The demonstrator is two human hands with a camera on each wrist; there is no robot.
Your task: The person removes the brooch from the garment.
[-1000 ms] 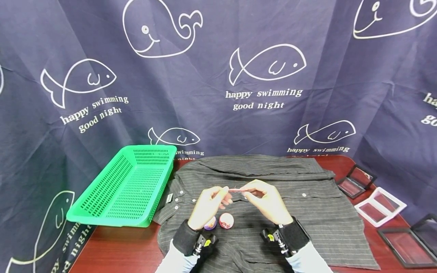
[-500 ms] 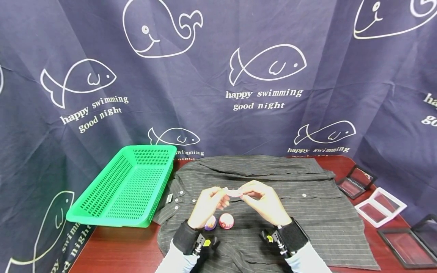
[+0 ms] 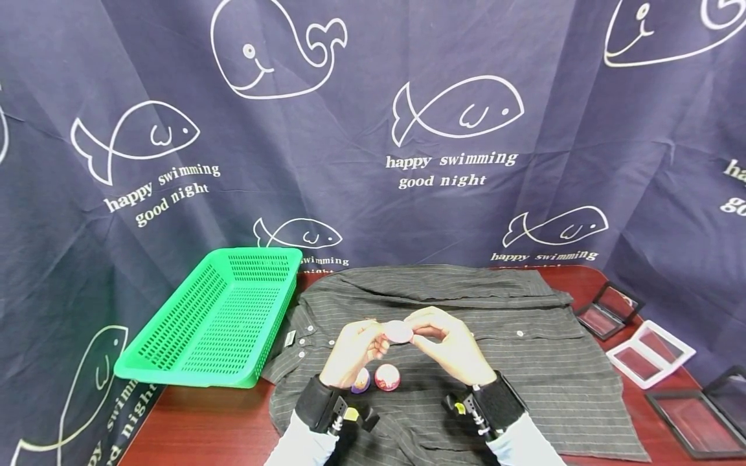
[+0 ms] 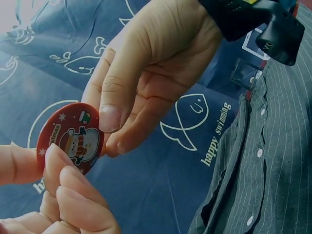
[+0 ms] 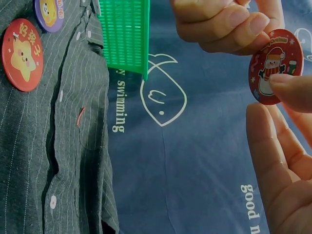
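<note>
Both hands held one small round snowman badge [image 4: 69, 137] in the air above the striped grey shirt [image 3: 542, 362] spread on the desk. The left hand [image 3: 351, 353] pinched its edge between thumb and fingertips, and the right hand [image 3: 451, 343] pinched the opposite edge. With so little of the rim caught, it could have slipped and dropped onto the shirt, near the red star badge [image 3: 387, 377] and the purple badge [image 3: 360, 380] lying there. Any pin on its back was hidden and might have pricked a finger.

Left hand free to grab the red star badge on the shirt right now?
Probably not: the left hand and right hand both pinch the snowman badge. The red star badge lies uncovered on the shirt just below.
</note>
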